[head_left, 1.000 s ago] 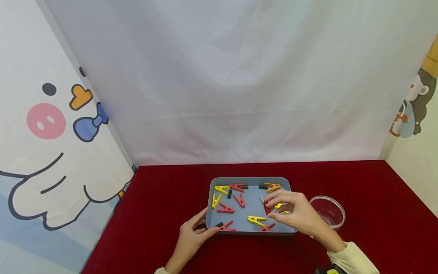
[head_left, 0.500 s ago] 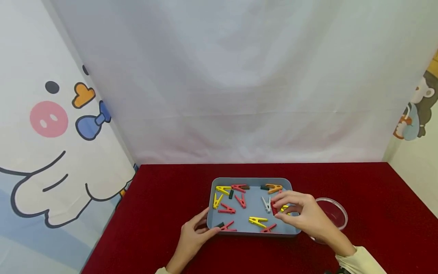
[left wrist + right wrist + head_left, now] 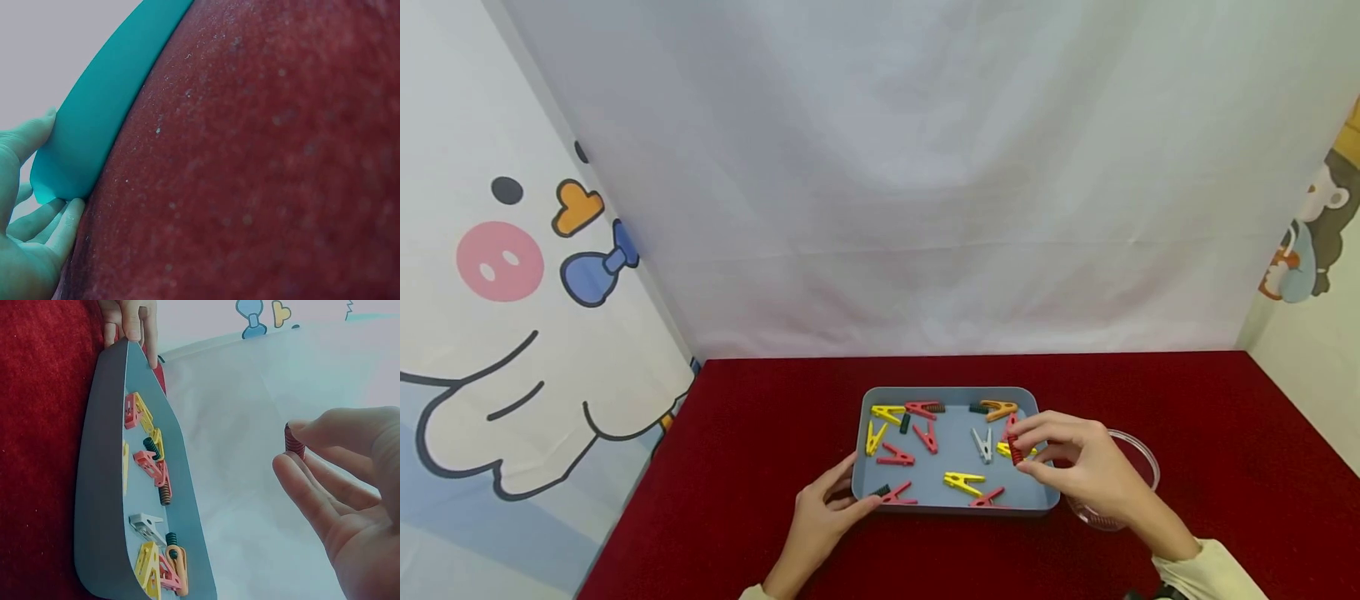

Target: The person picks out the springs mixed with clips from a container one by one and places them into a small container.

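Note:
My right hand [image 3: 1086, 467] pinches a red coil spring [image 3: 1015, 451] between thumb and fingertips, over the right part of a grey-blue tray [image 3: 951, 454]. In the right wrist view the spring [image 3: 294, 444] stands upright in the pinch, apart from the tray. At the tray's left front corner, my left hand [image 3: 823, 512] grips the wall, thumb at the rim and fingers low on the outside. Inside lie several clips, among them a pale grey clip [image 3: 982, 446], a yellow clip [image 3: 963, 482] and an orange clip [image 3: 999, 409]. Dark springs [image 3: 905, 423] lie among them.
A clear round tub [image 3: 1153, 467] stands right of the tray, partly hidden behind my right hand and forearm. Dark red cloth [image 3: 760, 433] covers the table. A pale curtain [image 3: 925, 208] hangs at its back edge, with printed cartoon sheets at both sides.
My right hand has lifted the red spring and moved it rightward, away from the grey clip, which now shows fully. The left hand stays at the tray's corner.

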Available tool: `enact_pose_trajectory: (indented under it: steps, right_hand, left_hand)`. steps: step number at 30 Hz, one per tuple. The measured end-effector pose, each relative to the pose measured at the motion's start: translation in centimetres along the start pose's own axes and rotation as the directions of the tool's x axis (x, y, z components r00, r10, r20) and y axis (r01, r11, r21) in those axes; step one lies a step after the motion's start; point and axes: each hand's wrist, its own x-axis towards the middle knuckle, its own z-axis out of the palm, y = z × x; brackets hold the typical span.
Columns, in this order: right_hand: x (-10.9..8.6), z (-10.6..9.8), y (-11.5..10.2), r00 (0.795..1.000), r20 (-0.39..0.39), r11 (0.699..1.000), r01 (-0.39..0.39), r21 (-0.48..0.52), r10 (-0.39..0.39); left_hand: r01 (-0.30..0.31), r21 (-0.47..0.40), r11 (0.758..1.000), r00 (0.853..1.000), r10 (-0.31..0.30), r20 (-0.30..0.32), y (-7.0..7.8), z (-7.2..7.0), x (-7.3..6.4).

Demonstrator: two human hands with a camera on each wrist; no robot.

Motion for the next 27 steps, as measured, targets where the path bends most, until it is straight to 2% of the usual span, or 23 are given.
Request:
enact_pose_trajectory:
  steps: [3,10,14,20,27]
  right_hand:
    - [-0.1,-0.3,-0.1,1.0,-0.017,1.0,0.018,-0.025,-0.019]
    - [-0.2,-0.9,-0.3,0.999,-0.032,0.999,0.02,-0.039,-0.022]
    - [-0.3,-1.3,-0.5,0.999,-0.048,0.998,-0.005,-0.069,0.001]
    - [-0.8,-1.7,-0.7,0.995,-0.079,0.988,-0.067,-0.139,0.057]
    - [-1.3,-2.2,-0.5,0.994,-0.09,0.983,-0.084,-0.165,0.069]
  left_hand:
    - [0.006,-0.012,1.0,1.0,-0.006,0.003,-0.5,-0.1,0.3]
    - [-0.012,-0.011,1.0,1.0,0.012,-0.028,-3.0,0.1,1.1]
    - [-0.013,-0.029,0.999,0.999,0.012,-0.037,-3.4,0.1,1.1]
    - [-0.019,-0.023,1.0,1.0,0.018,-0.019,-3.1,0.1,1.0]
    - [0.007,-0.031,0.999,1.0,-0.007,0.008,-0.9,-0.1,0.2]
